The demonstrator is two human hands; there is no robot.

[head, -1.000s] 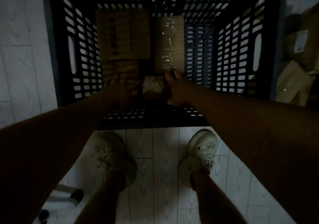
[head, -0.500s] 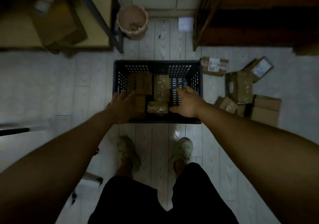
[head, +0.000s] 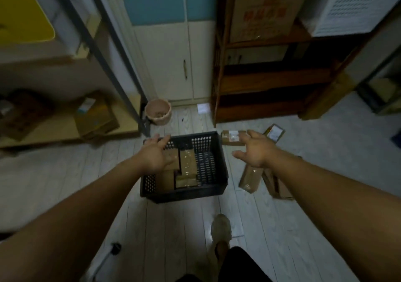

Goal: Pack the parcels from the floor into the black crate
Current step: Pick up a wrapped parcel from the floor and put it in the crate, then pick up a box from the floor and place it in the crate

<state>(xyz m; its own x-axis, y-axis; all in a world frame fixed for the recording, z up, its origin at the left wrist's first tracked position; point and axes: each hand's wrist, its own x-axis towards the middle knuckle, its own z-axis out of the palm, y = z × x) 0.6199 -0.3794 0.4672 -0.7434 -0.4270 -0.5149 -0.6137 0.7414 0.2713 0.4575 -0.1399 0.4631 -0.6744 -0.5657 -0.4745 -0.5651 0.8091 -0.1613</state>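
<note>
Both my hands are empty. My left hand [head: 155, 155] hangs over the left side of the black crate [head: 191, 191] with the fingers spread and straight, the fingertips reaching toward the far left corner of the rim; I cannot tell whether they touch it. My right hand [head: 256, 149] is out to the right of the crate, over the floor, palm down, with the fingers loose and splayed and the thumb pointing back toward the crate. It grips nothing.

The crate stands on the pale plank floor [head: 169, 234] ahead of my shoe [head: 221, 229]. Inside it, brown parcels lie flat on the left and middle of the bottom: a tape-wrapped parcel [head: 187, 162] runs lengthwise in the middle, a smaller parcel [head: 186, 182] lies just beside its near end, and a cardboard box [head: 166, 179] sits to their left, partly under my left hand. The right strip of the crate's bottom shows its grid.

More parcels lie on the floor to the right of the crate: a labelled parcel [head: 231, 137] close to the far right corner, another labelled one [head: 273, 133] beyond my right hand, a long taped parcel [head: 249, 178] below my right wrist, and a box [head: 280, 187] just beside that.

A pink bucket [head: 158, 111] stands beyond the crate, in front of a white cabinet [head: 173, 53] and left of a wooden shelf [head: 271, 82].
</note>
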